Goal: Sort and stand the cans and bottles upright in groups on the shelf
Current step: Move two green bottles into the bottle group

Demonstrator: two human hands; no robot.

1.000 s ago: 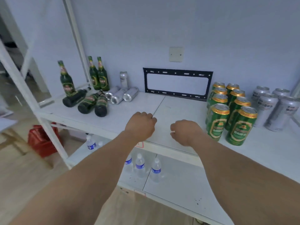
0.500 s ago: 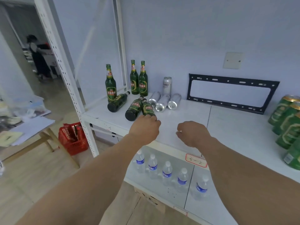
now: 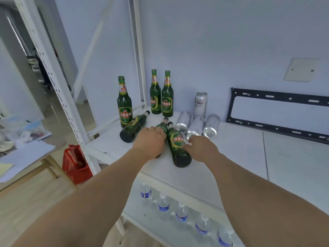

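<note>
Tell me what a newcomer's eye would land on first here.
First, the two hands at the middle of the shelf: the left hand rests over one lying green bottle, the right hand touches the lying bottle beside it. Behind them three green bottles stand upright near the corner, with one more lying bottle at their feet. To the right lie three silver cans, a fourth can upright behind.

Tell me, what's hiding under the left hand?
A lying green bottle: only its neck and a bit of its base peek out past the left hand. The hand covers its body, so the grip cannot be seen.
</note>
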